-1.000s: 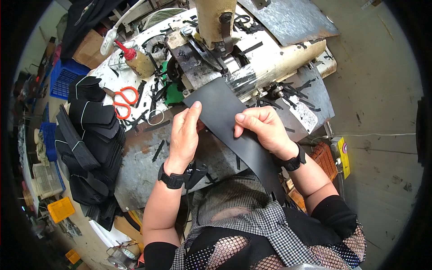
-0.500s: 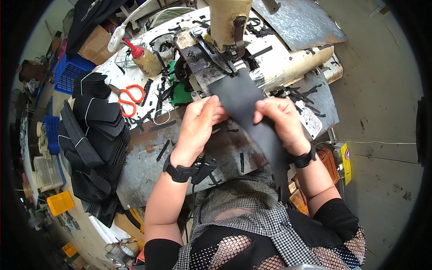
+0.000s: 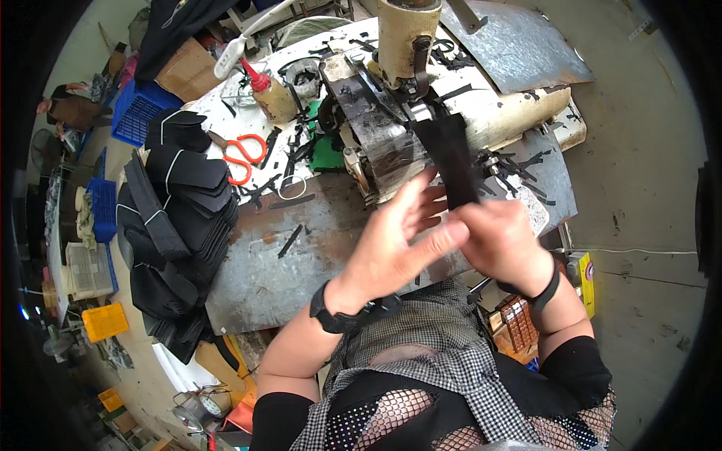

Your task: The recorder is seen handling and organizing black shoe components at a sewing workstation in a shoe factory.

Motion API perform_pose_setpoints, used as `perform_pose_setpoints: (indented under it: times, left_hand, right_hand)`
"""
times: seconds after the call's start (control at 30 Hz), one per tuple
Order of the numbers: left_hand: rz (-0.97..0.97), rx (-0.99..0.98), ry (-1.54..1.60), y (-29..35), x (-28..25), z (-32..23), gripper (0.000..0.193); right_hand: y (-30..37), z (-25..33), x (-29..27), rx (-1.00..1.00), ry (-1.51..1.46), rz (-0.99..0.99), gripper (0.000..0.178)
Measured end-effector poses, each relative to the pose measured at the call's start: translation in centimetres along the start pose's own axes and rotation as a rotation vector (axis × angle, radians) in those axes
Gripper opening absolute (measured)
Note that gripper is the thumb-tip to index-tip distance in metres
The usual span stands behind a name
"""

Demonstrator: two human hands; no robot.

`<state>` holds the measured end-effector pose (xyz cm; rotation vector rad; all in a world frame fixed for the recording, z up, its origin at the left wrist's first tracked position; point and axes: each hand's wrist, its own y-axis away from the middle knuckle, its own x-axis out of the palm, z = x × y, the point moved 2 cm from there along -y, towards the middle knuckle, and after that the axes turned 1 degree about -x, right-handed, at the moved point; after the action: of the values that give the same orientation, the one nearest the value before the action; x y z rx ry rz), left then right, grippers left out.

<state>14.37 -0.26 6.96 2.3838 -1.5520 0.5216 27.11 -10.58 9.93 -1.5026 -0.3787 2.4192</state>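
Note:
My right hand (image 3: 502, 239) is closed around the lower end of a black flat piece of material (image 3: 453, 154). The piece stretches up and away from the fist, its far end close to the working head of a cream machine (image 3: 406, 45). Its lower part is hidden by the hand. My left hand (image 3: 402, 237) is just to the left, fingers spread, with its thumb tip near the right fist. Some of its fingertips pass close to the black piece; whether they touch it I cannot tell.
Bundled stacks of black cut pieces (image 3: 180, 203) lie at the left. Orange-handled scissors (image 3: 244, 156), a red-tipped bottle (image 3: 272, 98) and a white ring (image 3: 292, 187) sit on the work table (image 3: 263, 248) among black scraps. A metal sheet (image 3: 519, 45) lies at the back right.
The black piece has been drawn towards the right fist and looks narrower, as if turned. My left hand has let go of its edge and opened. Both hands are nearer to me.

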Motion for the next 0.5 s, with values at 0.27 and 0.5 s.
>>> perform_pose_setpoints:
  times: [0.27, 0.5]
  left_hand:
    - [-0.217, -0.058, 0.104, 2.7, -1.4, 2.5, 0.036]
    - [-0.269, -0.021, 0.277, 5.6, -2.4, 2.9, 0.036]
  right_hand:
    - [0.6, 4.5, 5.6, -0.239, 0.209, 0.245, 0.014]
    - [1.1, 6.3, 6.3, -0.313, 0.039, 0.291, 0.015]
